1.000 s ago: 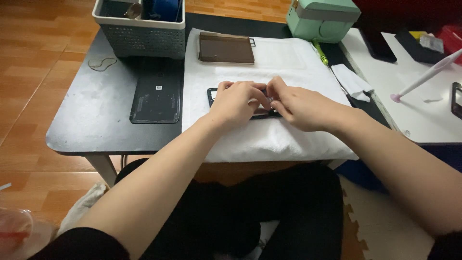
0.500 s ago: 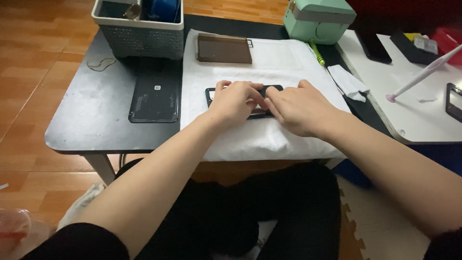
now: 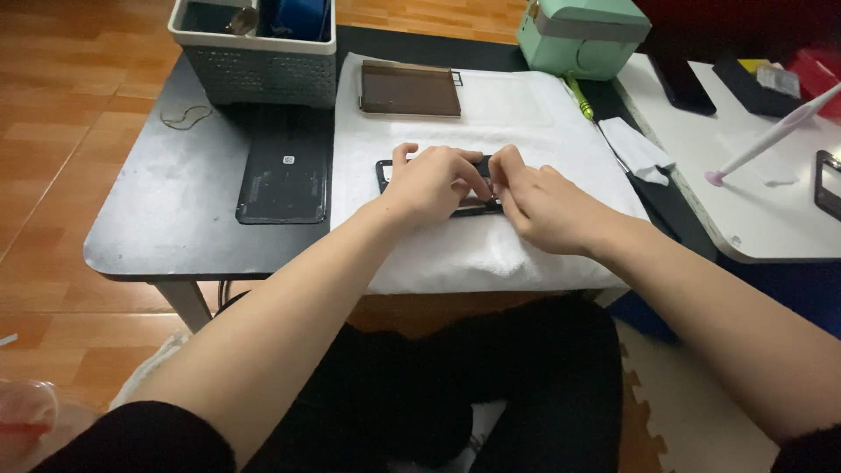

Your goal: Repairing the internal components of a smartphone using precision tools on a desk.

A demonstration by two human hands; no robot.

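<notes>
Both hands lie on a dark phone flat on the white towel over the black worktop. The left hand and right hand cover most of it, fingers curled; whether either grip pinches it, I cannot tell. A brown tray, grey basket, black slab and green box surround them.

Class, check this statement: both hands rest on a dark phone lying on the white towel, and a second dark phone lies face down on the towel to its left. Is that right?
Not quite. The head view shows the second dark phone lying on the black table, beside the white towel, not on it. Both the left hand and right hand do rest on the dark phone.
</notes>
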